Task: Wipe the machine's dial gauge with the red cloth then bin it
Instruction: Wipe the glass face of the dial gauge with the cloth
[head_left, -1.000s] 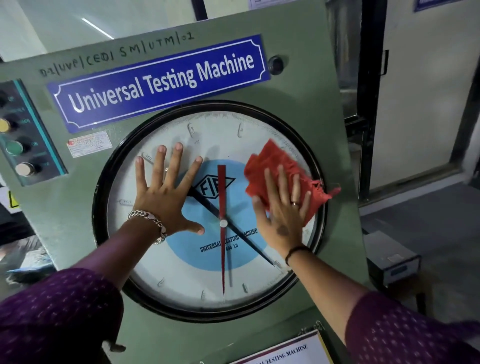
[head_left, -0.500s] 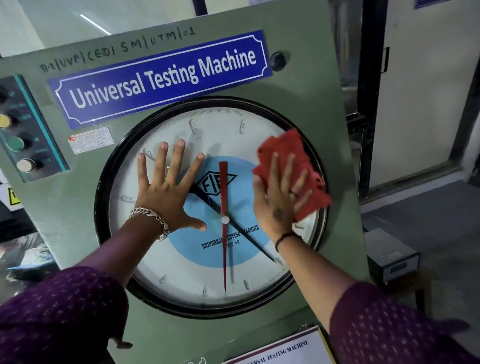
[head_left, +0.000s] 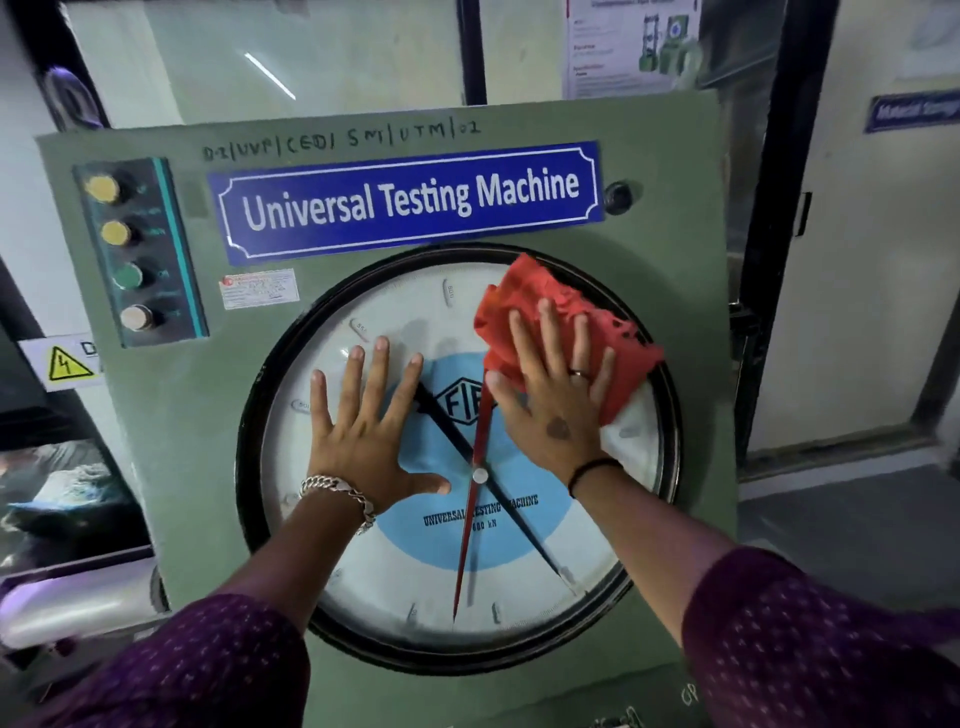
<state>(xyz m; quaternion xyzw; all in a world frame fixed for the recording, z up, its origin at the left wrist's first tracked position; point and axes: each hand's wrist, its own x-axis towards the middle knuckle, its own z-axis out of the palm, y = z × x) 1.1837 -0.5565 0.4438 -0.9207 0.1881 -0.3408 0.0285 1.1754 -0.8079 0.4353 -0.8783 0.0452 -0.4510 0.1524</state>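
Wiping the upper right of the dial gauge (head_left: 363, 587) glass.

My right hand (head_left: 553, 402) lies flat, fingers spread, pinning the bunched red cloth (head_left: 550, 296) against the glass near the rim so my palm's pressure does the cleaning. My left hand (head_left: 371, 434) is splayed, gripping nothing, pressed on the left half, likely to steady me. No bin in sight.

This is a testing lab. A big green machine (head_left: 171, 467) has a blue sign (head_left: 410, 200) reading "Universal Testing Machine", coloured buttons (head_left: 122, 249) and a yellow shock warning sticker (head_left: 67, 364).
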